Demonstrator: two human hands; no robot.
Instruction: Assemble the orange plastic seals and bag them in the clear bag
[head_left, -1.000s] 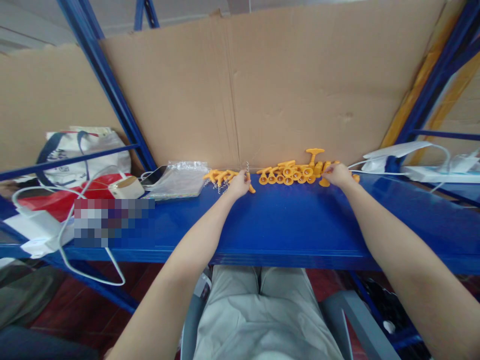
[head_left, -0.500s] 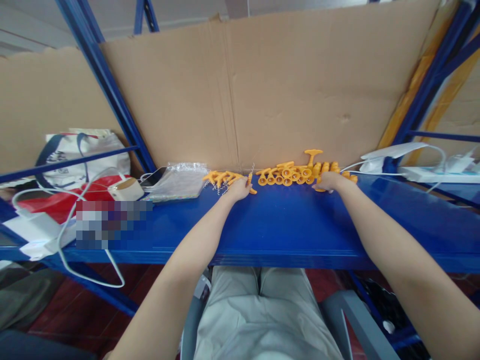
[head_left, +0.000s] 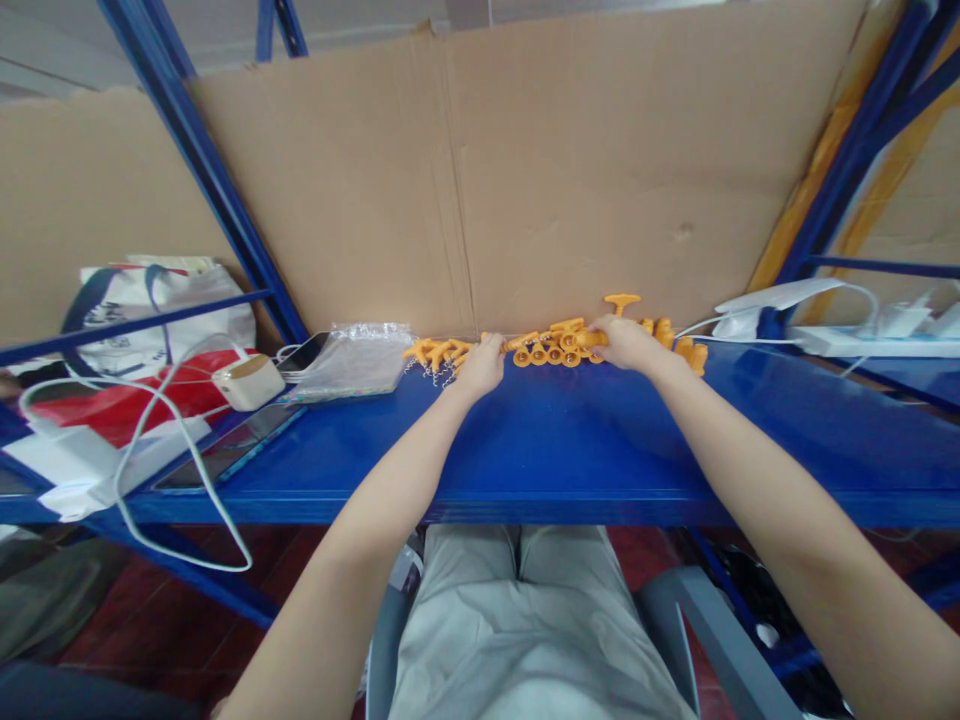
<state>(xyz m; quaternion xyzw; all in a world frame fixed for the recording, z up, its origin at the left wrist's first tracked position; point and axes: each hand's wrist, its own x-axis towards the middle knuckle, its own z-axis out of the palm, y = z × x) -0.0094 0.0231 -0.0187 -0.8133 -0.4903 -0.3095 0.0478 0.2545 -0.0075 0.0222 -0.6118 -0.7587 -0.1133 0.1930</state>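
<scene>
My left hand [head_left: 482,370] is closed on a yellow T-handled corkscrew [head_left: 516,343], its spiral pointing right. My right hand [head_left: 628,345] is closed around a yellow tubular sleeve [head_left: 592,339], held pointing left towards the corkscrew, with a gap between them. Left of my left hand lies a heap of yellow corkscrews [head_left: 429,353] with bare metal spirals. Between and below the hands, several yellow sleeves [head_left: 555,356] lie stacked, round open ends facing me. Behind my right hand stands a yellow T-shaped piece [head_left: 622,302]. More sleeves [head_left: 691,353] are to its right.
A cardboard sheet [head_left: 600,170] closes off the back of the blue shelf [head_left: 562,450]. On the left are plastic bags [head_left: 360,362], a phone [head_left: 307,352], a tablet [head_left: 232,445], a charger [head_left: 249,382] and looping white cables. A white power strip [head_left: 847,343] lies right.
My right hand has moved left and up from the right-hand sleeves, now with a sleeve in it. The corkscrew in my left hand has turned from spiral upward to spiral pointing right.
</scene>
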